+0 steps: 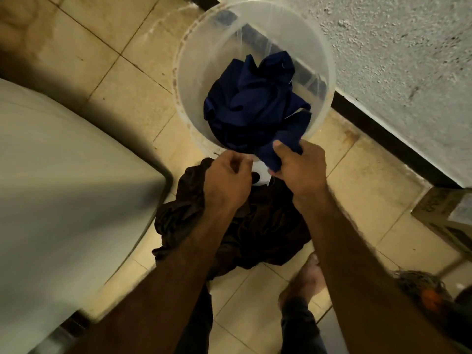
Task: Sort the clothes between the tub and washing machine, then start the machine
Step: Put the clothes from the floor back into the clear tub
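A clear plastic tub (196, 60) stands on the tiled floor by the wall, with a dark blue garment (252, 103) bunched inside it. My right hand (298, 169) grips a fold of that blue garment at the tub's near rim. My left hand (227, 180) hovers beside it with fingers loosely curled and nothing in them. Below both hands a pile of dark brown clothes (255, 226) lies on the floor. The white washing machine (63, 187) fills the left side; its door and controls are out of view.
A rough white wall (396, 60) with a black skirting runs along the right. A cardboard box (449, 215) sits at the right edge, a mop head (421, 284) lower right. My bare foot (304, 279) stands on the tiles behind the brown pile.
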Tool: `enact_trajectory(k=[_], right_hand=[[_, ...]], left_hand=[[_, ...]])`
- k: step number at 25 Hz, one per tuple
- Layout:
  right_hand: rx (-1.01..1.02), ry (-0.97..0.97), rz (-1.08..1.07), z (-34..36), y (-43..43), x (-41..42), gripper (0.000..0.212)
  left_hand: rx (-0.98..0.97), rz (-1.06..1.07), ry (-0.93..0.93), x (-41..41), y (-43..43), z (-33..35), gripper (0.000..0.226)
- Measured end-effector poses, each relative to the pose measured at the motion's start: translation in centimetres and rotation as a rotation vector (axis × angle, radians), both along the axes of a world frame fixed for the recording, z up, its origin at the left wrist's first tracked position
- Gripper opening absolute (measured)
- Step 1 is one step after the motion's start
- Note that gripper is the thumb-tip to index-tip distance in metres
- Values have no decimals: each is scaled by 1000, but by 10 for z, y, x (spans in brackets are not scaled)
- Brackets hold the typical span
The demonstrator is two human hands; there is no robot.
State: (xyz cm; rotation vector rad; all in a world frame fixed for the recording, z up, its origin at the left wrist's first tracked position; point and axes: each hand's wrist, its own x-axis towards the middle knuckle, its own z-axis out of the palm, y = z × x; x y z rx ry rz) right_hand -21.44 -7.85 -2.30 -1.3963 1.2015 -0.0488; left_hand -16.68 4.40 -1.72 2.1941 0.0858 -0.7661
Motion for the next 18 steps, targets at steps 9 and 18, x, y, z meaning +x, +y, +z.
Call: enact_trajectory(k=[9, 18], right_hand=[[-374, 89, 584, -10, -32, 49, 33], [-302, 254, 469, -48, 58, -113, 17]], left_hand=[[-180, 7, 216, 7, 2, -16, 19], [779, -576, -111, -60, 100, -60, 86]])
